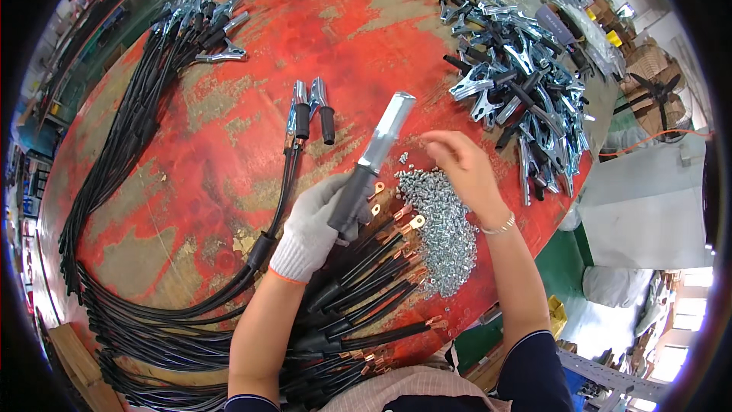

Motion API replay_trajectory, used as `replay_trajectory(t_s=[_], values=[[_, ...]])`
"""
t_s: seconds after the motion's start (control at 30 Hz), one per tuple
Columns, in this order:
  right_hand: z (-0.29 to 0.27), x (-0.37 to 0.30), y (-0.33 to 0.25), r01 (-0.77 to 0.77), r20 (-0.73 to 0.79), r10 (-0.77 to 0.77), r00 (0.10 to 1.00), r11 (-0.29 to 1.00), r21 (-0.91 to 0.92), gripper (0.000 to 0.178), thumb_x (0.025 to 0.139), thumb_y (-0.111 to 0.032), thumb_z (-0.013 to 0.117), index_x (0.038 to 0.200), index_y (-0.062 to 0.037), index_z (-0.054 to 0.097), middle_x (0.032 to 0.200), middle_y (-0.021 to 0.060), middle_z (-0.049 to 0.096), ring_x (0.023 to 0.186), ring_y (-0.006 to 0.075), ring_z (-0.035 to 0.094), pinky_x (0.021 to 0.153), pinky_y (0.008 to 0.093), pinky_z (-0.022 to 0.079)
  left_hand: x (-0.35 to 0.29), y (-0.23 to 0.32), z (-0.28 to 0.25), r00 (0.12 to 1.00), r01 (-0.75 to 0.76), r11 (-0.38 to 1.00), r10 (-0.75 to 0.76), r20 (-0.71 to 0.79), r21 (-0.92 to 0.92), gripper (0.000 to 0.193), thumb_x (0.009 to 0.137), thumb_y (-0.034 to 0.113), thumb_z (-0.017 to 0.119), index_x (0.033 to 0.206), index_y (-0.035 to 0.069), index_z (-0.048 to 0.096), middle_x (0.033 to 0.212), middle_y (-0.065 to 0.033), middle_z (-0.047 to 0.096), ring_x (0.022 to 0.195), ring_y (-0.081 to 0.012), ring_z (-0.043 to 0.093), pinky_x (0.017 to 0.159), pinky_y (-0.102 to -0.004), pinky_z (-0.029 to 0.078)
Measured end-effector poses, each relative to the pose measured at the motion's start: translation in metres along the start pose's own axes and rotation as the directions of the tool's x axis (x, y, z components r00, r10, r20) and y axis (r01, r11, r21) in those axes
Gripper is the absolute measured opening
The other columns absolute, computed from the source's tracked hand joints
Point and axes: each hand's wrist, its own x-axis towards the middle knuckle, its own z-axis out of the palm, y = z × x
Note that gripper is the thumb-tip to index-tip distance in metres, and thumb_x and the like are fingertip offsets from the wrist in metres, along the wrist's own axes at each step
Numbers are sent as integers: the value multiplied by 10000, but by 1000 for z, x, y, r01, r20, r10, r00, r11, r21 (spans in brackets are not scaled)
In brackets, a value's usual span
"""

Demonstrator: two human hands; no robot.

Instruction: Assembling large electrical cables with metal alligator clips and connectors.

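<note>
My left hand [320,210], in a grey-white knit glove, is closed around the black grip of a metal clamp [387,131]. The clamp's shiny jaw end points up and away to the right. Copper ring lugs [379,188] on black cable ends show beside the gloved fingers. My right hand [463,166] is bare, with a bracelet at the wrist. It hovers over the far end of a heap of small silver screws [442,240]; its fingers are loosely bent and apart, with nothing visible in them. Another clamp pair [309,111], joined to black cables, lies on the table ahead.
A large pile of loose clamps [526,80] covers the table's far right. Bundled black cables [126,133] with clamps on their far ends curve along the left side. More cables with copper lugs [436,323] lie near my body. The worn red table [252,69] has a curved-looking edge.
</note>
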Motion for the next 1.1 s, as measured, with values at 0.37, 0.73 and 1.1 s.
replay_trajectory(t_s=[0.37,0.73,1.1], values=[[28,25,43,189,170,-123,978,867,-461,141,854,-278,675,854,-137,677,832,46,606,862,261,617,715,378,504,1,-24,-9,997,71,991,-70,19,-117,270,938,223,612,1102,8,619,751,-20,655,480,-33,522,413,-168,352],[33,-13,-29,-225,276,141,951,926,302,125,848,-23,665,970,-11,639,909,16,637,827,77,616,717,238,515,-15,-8,1,994,-98,803,47,101,588,305,943,260,556,1148,47,632,797,-85,673,729,-184,641,685,-315,505],[28,-33,-37,-394,498,81,863,725,565,166,895,-143,668,961,1,619,884,15,612,811,70,551,677,226,438,-22,0,-1,984,-129,826,39,173,549,278,934,233,584,1108,19,625,725,-34,623,649,-85,576,612,-270,484]])
